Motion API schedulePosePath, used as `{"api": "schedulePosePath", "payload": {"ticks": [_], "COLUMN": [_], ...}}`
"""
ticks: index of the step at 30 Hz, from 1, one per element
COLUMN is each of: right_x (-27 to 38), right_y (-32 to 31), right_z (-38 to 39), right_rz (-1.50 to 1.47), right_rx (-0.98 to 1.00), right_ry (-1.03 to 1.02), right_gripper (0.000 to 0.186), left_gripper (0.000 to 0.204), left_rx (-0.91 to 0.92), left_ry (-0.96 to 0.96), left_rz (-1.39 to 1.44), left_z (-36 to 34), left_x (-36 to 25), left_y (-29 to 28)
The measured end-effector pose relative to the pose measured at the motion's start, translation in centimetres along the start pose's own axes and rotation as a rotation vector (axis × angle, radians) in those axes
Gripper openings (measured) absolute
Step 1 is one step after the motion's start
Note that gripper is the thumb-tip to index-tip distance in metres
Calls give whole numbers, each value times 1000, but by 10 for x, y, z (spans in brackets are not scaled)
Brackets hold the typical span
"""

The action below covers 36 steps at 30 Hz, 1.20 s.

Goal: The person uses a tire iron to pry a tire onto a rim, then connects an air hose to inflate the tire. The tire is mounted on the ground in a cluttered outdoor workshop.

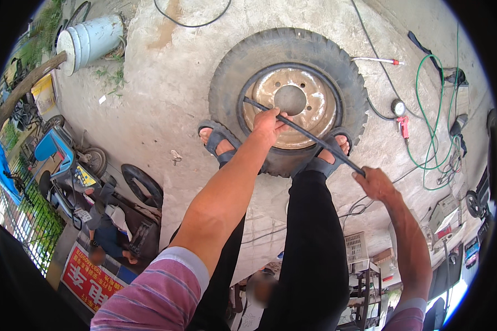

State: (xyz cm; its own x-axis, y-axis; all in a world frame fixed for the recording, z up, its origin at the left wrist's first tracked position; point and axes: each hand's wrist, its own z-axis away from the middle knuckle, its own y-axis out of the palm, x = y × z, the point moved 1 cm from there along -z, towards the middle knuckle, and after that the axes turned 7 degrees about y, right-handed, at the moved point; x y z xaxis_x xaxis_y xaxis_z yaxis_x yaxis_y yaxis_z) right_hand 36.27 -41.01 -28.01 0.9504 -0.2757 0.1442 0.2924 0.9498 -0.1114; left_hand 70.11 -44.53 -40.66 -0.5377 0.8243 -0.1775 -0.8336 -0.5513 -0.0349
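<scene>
A large tire [226, 77] lies flat on the ground with a worn, rusty steel wheel rim [328, 110] in its middle. Across the rim slants a long dark tire lever [309, 134]. Its far tip rests by the rim's left edge, at the tire's inner bead. My left hand [268, 126] is wrapped round the lever near that tip, above the rim. Farther back, my right hand [377, 183] grips the lever's near end, off the tire to the right. My sandaled feet [221, 140] press on the tire's near side.
To the right lie an air gauge with a red handle [404, 127] and a looped green hose [417, 146]. A red-tipped rod [378, 60] touches the ground beside the tire. A pale blue drum [94, 44] stands far left, an electric scooter [66, 160] at left. Another person [113, 231] is lower left.
</scene>
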Motion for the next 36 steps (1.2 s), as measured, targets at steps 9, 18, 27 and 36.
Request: {"api": "schedulePosePath", "payload": {"ticks": [9,18,27,36], "right_x": [209,418,515,506], "right_y": [11,78,118,87], "right_z": [172,198,159,147], "right_rz": [-1594,-2061,-1805,-1397], "right_rx": [827,593,602,874], "right_ry": [339,409,319,-147], "right_gripper": [32,26,35,54], "left_gripper": [16,14,32,27], "left_rx": [36,259,329,284], "left_ry": [-90,-254,-374,243], "left_rz": [136,-193,-873,-1911], "left_z": [93,183,231,177], "left_x": [-37,-116,-204,-248], "left_y": [-40,-113,-171,-246]}}
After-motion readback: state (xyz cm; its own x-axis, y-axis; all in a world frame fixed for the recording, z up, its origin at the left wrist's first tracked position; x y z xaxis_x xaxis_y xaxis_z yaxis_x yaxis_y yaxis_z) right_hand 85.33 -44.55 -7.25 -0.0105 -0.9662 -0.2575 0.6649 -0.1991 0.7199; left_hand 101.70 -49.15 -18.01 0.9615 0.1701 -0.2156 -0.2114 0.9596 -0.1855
